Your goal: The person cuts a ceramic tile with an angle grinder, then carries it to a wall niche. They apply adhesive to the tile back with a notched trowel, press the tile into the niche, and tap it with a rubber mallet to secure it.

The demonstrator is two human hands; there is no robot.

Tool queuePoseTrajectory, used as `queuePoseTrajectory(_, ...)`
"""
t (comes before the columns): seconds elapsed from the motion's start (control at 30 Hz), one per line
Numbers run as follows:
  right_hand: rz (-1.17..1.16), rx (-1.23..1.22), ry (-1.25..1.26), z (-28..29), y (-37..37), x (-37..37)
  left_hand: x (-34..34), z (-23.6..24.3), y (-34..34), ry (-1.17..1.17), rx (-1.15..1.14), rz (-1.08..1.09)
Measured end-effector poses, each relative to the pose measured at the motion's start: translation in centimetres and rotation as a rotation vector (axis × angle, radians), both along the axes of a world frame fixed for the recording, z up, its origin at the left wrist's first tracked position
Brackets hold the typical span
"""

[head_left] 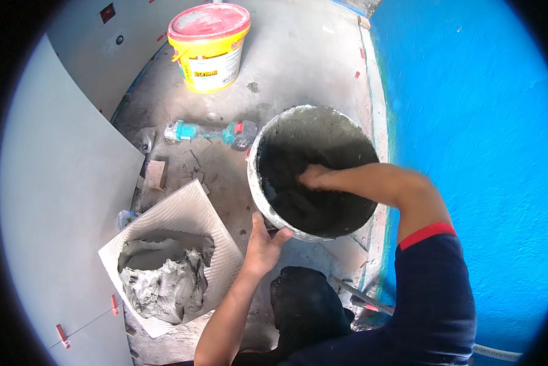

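A white-rimmed bucket (254,183) tilts toward me, its inside coated with wet dark grey mortar (298,210). Reaching down into it is my right hand (313,177), fingers curled closed; whatever they hold is hidden in the shadow. At the bucket's near left side, my left hand (265,247) grips the outer wall close to the rim, thumb and fingers apart around it. To the left of that hand lies a square tile (198,204), ribbed side up, with a thick heap of grey mortar (164,283) on it.
Beyond the bucket stands a yellow pail (210,64) with a red lid. A teal angle grinder (210,133) lies on the dusty floor near tile scraps and a broken block (156,174). A blue wall (469,122) rises close on the right, large pale tiles (60,201) on the left.
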State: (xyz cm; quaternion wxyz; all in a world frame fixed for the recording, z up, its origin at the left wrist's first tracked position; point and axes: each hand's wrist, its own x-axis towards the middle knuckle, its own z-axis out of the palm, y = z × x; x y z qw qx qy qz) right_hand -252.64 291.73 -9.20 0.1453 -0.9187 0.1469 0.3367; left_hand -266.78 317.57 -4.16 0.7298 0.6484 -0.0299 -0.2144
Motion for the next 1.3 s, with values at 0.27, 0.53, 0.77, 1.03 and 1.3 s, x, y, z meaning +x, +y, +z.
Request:
queuePoseTrajectory(0.27,-0.374,0.409,0.000,7.3,1.6,-3.3,-0.2,-0.1,0.6,-0.057,0.168,0.013)
queuePoseTrajectory(0.53,-0.412,0.532,-0.148,15.1,-0.2,-6.6,-0.4,7.7,3.1,0.101,0.487,-0.268)
queuePoseTrajectory(0.77,-0.404,0.501,-0.082,17.3,-0.6,-6.4,-2.1,21.5,16.1,-0.048,0.561,-0.556)
queuePoseTrajectory(1.03,-0.334,0.513,-0.169,18.1,-2.0,-6.6,-12.2,18.0,35.8,-0.154,0.465,0.688)
queuePoseTrajectory(1.3,-0.496,0.653,-0.228,24.1,-1.4,-10.1,-21.0,3.9,43.1,0.113,0.637,0.957)
